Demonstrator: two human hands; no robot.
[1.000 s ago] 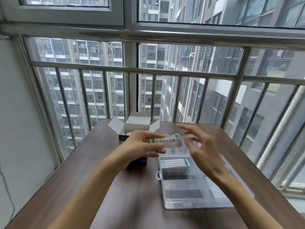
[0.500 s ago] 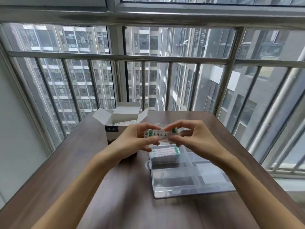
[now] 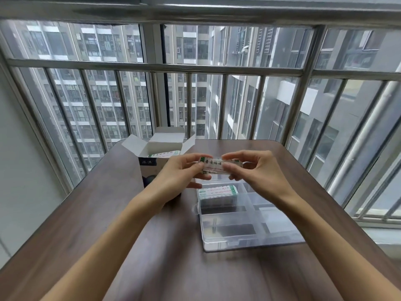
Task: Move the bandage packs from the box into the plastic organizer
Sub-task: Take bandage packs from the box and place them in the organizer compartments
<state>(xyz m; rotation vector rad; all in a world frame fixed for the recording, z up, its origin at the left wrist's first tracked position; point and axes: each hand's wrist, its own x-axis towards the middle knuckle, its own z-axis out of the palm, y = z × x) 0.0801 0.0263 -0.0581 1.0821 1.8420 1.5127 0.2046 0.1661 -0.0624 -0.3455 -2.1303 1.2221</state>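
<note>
you get soft grey daylight through the window (image 3: pixel 195 83) beyond your grip; railing bars bow at the edges, forearms blur below.

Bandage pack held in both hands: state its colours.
The bandage pack is white with green corner marks and dark printed characters; the head view shows it.

— Where does everything sit?
— On the dark wooden table (image 3: pixel 121 213), the open white-flapped cardboard box (image 3: pixel 160 148) is far left; the clear plastic compartment organizer (image 3: pixel 238 227) lies right of it, nearer.
— And the packs?
— One white-and-green bandage pack (image 3: pixel 218 190) lies in the organizer's far-left compartment; another (image 3: pixel 213 166) is held above it, between both hands.
</note>
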